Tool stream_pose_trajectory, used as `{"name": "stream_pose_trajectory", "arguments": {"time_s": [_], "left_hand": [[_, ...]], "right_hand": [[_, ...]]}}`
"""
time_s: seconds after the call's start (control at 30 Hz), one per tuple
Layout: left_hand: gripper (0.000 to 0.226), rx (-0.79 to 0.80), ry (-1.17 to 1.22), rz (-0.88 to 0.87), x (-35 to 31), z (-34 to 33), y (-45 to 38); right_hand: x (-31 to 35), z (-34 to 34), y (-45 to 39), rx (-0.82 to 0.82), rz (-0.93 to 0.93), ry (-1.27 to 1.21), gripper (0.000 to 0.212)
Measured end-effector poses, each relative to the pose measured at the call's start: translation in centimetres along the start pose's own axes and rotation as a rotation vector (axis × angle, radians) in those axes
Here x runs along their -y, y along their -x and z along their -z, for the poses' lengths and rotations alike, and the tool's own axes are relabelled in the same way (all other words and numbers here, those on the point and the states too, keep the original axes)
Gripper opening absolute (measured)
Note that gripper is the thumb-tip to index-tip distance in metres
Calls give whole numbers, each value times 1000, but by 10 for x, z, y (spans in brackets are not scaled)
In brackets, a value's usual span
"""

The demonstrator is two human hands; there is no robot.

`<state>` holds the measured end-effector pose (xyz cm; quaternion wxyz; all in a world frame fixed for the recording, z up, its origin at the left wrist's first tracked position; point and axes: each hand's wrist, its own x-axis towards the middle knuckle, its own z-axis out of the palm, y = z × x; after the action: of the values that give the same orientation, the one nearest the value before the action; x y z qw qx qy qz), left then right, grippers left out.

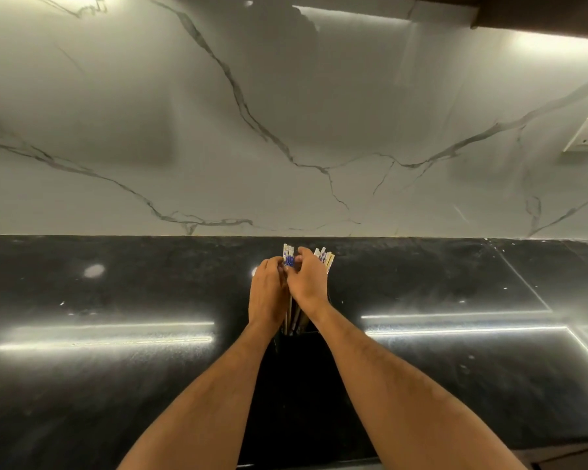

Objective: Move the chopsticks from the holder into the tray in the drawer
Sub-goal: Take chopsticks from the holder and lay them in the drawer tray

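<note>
Chopsticks stand upright in a dark holder on the black counter, at 12 o'clock from the person. Left hand and right hand curl round the upper ends, pinching a few apart from the rest at 2 o'clock. They look light, stiff and smooth, likely to slip or scatter; gripping them bunched near the patterned tops seems safest.
</note>
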<state>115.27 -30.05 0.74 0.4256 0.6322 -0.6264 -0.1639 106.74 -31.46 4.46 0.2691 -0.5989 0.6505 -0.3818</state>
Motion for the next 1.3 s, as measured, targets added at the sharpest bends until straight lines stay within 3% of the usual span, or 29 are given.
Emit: {"name": "stream_pose_trajectory", "arguments": {"time_s": [0.17,0.53,0.83,1.0,1.1,1.3], "left_hand": [[17,-45,27,1,-1,0,2],[20,-79,62,-19,-7,3,10],[20,-76,76,2,-12,8,12],[23,-54,91,-15,-19,9,19],[40,-50,111,11,-26,12,24],[30,-126,138,14,-35,14,26]], "right_hand": [[-2,-2,-2,-22,-14,-18,30],[0,-3,-6,-22,-58,18,15],[-3,6,-3,28,-143,-89,8],[-8,10,-3,-18,-235,-121,14],[-8,13,-1,-60,-217,-142,14],[2,39,2,-91,-129,-350,24]]}}
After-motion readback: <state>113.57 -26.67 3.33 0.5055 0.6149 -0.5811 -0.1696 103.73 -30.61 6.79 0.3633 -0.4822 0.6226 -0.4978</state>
